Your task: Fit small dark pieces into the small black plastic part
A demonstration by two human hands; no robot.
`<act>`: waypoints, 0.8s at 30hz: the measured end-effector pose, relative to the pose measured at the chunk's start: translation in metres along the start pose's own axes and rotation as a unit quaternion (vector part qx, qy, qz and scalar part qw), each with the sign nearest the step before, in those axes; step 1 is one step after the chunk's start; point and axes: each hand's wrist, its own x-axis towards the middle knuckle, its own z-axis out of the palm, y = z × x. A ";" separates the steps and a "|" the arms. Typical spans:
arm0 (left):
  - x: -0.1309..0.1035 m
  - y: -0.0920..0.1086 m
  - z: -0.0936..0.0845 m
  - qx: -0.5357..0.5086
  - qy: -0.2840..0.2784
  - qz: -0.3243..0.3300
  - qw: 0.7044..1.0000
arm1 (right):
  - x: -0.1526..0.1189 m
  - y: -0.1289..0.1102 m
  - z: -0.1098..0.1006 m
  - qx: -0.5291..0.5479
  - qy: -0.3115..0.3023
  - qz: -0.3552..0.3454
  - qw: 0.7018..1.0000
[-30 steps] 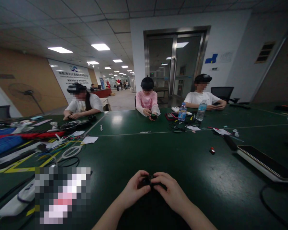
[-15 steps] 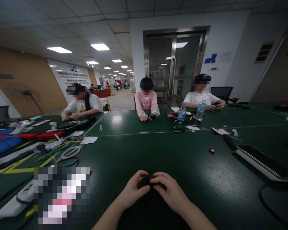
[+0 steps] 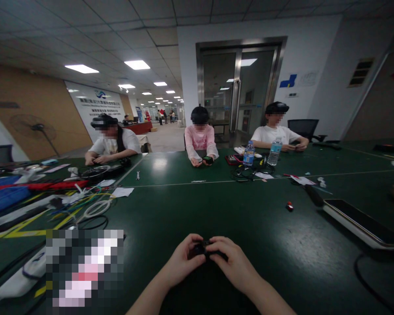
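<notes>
Both of my hands meet over the near middle of the dark green table (image 3: 157, 210). My left hand (image 3: 187, 255) is closed around the left side of a small black object (image 3: 200, 248), with the thumb below and the fingers above. My right hand (image 3: 228, 256) pinches the same object from the right. Fingers cover much of it, so its kind cannot be made out. Beyond my right hand, a small red and black item (image 3: 289, 206) lies on the table.
Cables (image 3: 96, 209), a white power strip (image 3: 21, 275) and blue trays (image 3: 8, 199) crowd the left side. On the right lies a flat dark-screened device (image 3: 364, 221). Two bottles (image 3: 248, 154) stand farther back. Several people sit around the table, one in a pink top (image 3: 199, 139) opposite.
My hands and the black object stay in nearly the same place. The view has shifted very slightly.
</notes>
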 end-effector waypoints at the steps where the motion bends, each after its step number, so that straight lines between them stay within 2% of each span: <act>1: 0.000 0.001 0.000 0.001 0.001 -0.001 1.000 | 0.000 0.000 0.000 -0.001 0.000 0.001 1.000; 9: -0.001 0.005 0.002 0.003 0.005 -0.012 1.000 | 0.000 -0.001 -0.001 -0.004 -0.012 0.018 1.000; 24: 0.000 0.001 0.001 -0.001 0.006 -0.010 1.000 | 0.000 -0.006 -0.002 0.009 -0.010 0.021 1.000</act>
